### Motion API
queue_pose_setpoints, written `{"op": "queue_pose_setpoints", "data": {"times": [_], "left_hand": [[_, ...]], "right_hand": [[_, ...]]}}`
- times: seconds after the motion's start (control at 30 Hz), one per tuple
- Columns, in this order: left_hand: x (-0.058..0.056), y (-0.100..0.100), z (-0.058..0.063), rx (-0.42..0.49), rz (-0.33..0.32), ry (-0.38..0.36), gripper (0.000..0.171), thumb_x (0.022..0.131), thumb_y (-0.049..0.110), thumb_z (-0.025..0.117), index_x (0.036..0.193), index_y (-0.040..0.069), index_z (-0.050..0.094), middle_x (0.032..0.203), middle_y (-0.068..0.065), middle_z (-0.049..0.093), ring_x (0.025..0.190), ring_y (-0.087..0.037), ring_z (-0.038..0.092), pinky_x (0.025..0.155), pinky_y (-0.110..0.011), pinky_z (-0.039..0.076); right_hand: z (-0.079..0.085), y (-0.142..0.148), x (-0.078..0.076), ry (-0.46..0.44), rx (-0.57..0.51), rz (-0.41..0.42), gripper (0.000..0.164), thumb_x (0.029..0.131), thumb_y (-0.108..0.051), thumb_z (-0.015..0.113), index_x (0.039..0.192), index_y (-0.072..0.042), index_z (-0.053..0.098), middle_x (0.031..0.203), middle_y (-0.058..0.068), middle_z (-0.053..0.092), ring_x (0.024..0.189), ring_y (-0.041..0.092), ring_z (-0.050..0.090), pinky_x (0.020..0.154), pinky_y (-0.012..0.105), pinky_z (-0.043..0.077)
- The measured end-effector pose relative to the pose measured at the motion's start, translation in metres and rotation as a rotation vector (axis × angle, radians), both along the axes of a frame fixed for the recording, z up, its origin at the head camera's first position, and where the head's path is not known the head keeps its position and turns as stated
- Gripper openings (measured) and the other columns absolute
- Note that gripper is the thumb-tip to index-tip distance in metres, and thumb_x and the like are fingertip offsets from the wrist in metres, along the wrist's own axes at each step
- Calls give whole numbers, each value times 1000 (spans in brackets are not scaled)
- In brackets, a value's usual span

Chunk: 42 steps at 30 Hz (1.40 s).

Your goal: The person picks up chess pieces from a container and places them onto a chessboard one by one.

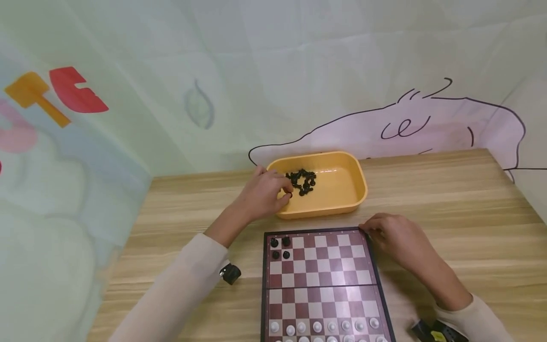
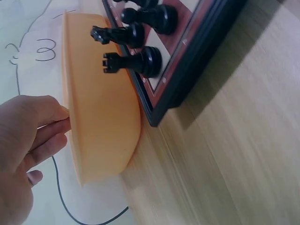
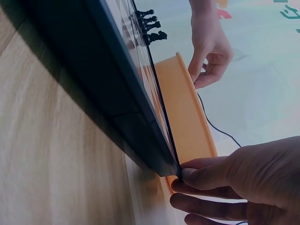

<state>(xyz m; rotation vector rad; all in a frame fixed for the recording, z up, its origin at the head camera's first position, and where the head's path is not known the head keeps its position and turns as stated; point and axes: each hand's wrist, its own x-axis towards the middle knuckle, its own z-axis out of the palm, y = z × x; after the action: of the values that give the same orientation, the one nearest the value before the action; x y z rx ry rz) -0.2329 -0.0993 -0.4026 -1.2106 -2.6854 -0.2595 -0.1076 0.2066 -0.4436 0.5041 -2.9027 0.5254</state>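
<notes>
My left hand [image 1: 268, 192] reaches over the left end of a yellow plastic tub [image 1: 342, 206]. Between its thumb and index finger shows a small black chess piece [image 1: 290, 194], its kind mostly covered. More black chess pieces [image 1: 303, 180] lie in a loose heap just beyond the fingertips. With thumb and fingers, my right hand [image 1: 395, 240] pinches the far right corner of a chessboard [image 1: 320, 266]. On the board's far left corner stand a black rook [image 2: 136, 62], a black knight [image 2: 119, 35] and black pawns [image 1: 286, 255].
White chess pieces [image 1: 317, 327] stand in rows along the board's near side. A small black object [image 1: 231, 274] sits at my left sleeve. The wooden table [image 1: 448, 190] ends at a printed cloth backdrop [image 1: 299, 71] behind the tub.
</notes>
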Motion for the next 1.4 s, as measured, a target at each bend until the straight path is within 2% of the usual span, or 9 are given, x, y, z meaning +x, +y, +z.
{"op": "queue_pose_setpoints", "data": {"times": [0.4,0.6,0.9,1.13,1.4], "left_hand": [[20,1,-2,193,-34,53,8,82,23,64,87,21,70,84,13,66,76,-4,53,84,-40,30],[31,-2,-3,268,-31,70,7,80,23,64,85,22,70,82,13,66,75,-4,51,82,-38,31],[54,-10,-2,404,-29,81,9,79,24,68,86,20,72,82,11,67,78,-3,51,81,-36,32],[76,-10,2,421,-34,57,10,81,26,68,88,22,73,84,12,66,84,-3,50,79,-36,29],[92,-11,2,419,-38,44,10,82,27,68,89,22,73,85,13,65,86,-3,51,80,-37,29]], "right_hand": [[1,4,4,-16,-16,2,15,81,-8,69,93,-15,75,93,-1,70,86,19,63,73,41,51],[2,5,6,1,-24,10,16,80,-6,70,92,-15,75,93,-1,70,85,19,63,73,41,51],[1,4,5,-2,-14,9,15,81,-7,69,92,-15,75,93,-2,70,85,18,63,73,40,51],[2,3,6,-9,-16,10,16,81,-6,69,92,-15,75,93,-2,70,86,18,63,74,40,51],[3,4,7,-18,-10,2,16,81,-6,69,93,-16,75,94,-2,70,87,19,63,75,41,51]]}}
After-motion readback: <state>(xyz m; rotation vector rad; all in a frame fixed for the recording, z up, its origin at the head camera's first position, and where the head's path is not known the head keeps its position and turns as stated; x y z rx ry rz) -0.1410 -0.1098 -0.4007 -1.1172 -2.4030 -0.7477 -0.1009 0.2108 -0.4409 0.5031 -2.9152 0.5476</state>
